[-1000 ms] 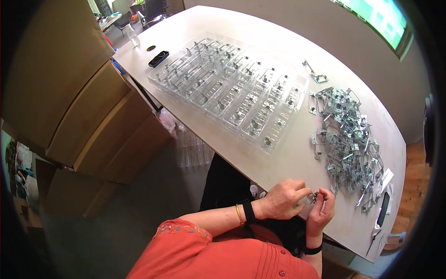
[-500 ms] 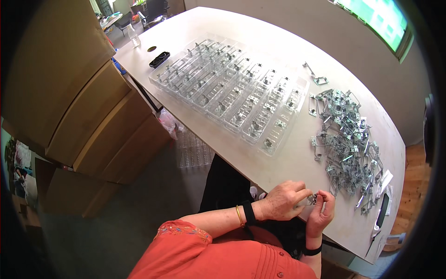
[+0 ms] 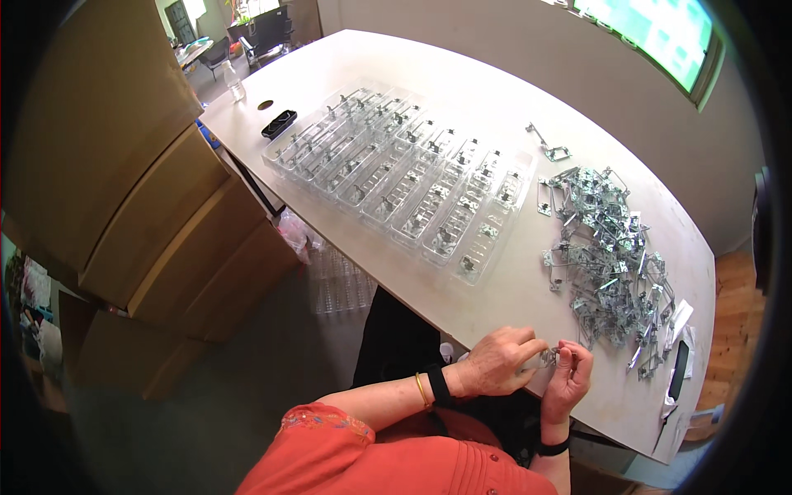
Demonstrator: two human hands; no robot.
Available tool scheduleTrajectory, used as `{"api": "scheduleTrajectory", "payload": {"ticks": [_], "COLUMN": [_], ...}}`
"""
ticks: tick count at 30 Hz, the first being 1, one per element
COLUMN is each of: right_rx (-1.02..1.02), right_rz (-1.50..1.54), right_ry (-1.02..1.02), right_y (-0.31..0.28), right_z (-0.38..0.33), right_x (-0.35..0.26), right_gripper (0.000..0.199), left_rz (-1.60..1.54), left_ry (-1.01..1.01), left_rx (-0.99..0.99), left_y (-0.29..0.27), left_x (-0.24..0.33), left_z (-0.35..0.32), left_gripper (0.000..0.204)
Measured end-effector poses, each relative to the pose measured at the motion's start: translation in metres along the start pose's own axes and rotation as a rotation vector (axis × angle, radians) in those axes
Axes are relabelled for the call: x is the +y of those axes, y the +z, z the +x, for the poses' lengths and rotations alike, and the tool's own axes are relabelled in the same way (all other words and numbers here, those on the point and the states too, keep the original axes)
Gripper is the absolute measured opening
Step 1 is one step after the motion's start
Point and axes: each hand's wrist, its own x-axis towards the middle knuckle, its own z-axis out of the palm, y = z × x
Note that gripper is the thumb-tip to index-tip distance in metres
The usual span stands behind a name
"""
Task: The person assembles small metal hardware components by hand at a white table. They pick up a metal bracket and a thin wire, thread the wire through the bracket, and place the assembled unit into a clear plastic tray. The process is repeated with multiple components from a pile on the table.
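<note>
Metal clip [image 3: 551, 357], a small piece of bent wire and plate, sits pinched between both hands at the near edge of the white table [image 3: 462, 91]. Left hand [image 3: 499, 361] curls over it from the left, thumb and fingertips closed on the part; a black wristband and a thin gold bangle ring that wrist. Right hand [image 3: 568, 381] comes up from below with its fingers closed on the other end of the same clip, a dark band on that wrist too. How the piece is turned is too small to tell.

Just beyond the right hand, farther onto the table, spreads a loose heap of similar metal clips [image 3: 610, 256], tangled together. One stray clip [image 3: 551, 148] lies apart at the far end of that heap. Ahead of the left hand and well apart from it, a row of clear plastic trays [image 3: 396, 169] runs side by side across the table, their compartments holding small metal parts. At the far end of the trays rests a small black tray [image 3: 279, 124]. To the right of the right hand, near the table's corner, lies a black phone [image 3: 680, 371]. Stacked cardboard boxes [image 3: 124, 190] stand on the floor well to the left of the left hand.
</note>
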Motion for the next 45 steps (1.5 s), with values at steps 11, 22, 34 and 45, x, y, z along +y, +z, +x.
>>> {"api": "scheduleTrajectory", "payload": {"ticks": [11, 22, 34, 45], "right_rx": [-0.017, 0.077, -0.001, -0.083], "right_rz": [0.159, 0.326, 0.286, 0.166], "right_ry": [0.108, 0.053, 0.137, 0.130], "right_y": [-0.005, -0.012, -0.016, -0.015], "right_z": [-0.001, 0.000, -0.003, -0.006], "right_x": [0.001, -0.002, 0.002, 0.003], "right_gripper": [0.012, 0.014, 0.014, 0.011], "left_rz": [0.297, 0.267, -0.152, 0.133], "left_ry": [0.064, 0.013, -0.144, -0.173], "left_rx": [-0.063, -0.036, 0.166, 0.129], "left_y": [0.002, 0.008, -0.009, -0.024], "left_x": [0.011, 0.028, 0.021, 0.009], "left_z": [0.008, 0.022, 0.020, -0.003], "left_gripper": [0.045, 0.035, 0.050, 0.049]}}
